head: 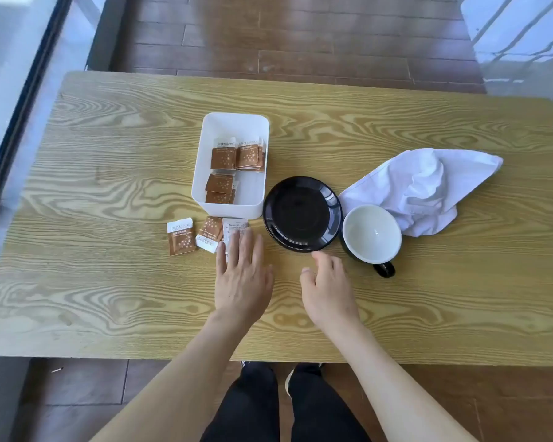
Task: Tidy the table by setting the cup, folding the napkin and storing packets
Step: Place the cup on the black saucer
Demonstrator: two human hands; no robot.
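Table (109, 186) was wood-grain, long axis left-right; everything sat mid-table, just far of both hands.

Napkin (425, 189) lay crumpled at far right, unfolded, long axis running from near-left to far-right, its near-left corner tucked behind the cup and beside the saucer rim.

Saucer (302, 213) was black, empty, dead centre, directly far of the right hand. Cup (371, 233) stood upright on the table just right of the saucer, touching or nearly touching it, not on it; white inside, black outside, handle pointing near-right.

White bin (233, 164) sat just left of the saucer, long axis near-far, several packets already inside.

Three loose packets were left on the table just near of the bin: leftmost packet (180, 236), middle packet (210, 234), and rightmost packet (235, 231), white side up.

Left hand (241, 275) was open, flat, palm down, fingertips resting on the near edge of the rightmost packet; holding nothing. Right hand (328, 288) was loosely curled, empty, fingertips just short of the saucer's near rim, not clearly touching.

Key relation: loose packets lay straight far-left of the left hand, bin just beyond them. Left hand was the nearer one for packets; right hand nearer for the cup, which was to its far-right.

Writing: packets were brown with white header band and star pattern. Header text looked like "taikoo" plus Chinese characters, too blurred to confirm. Small print on the white packet was unreadable.
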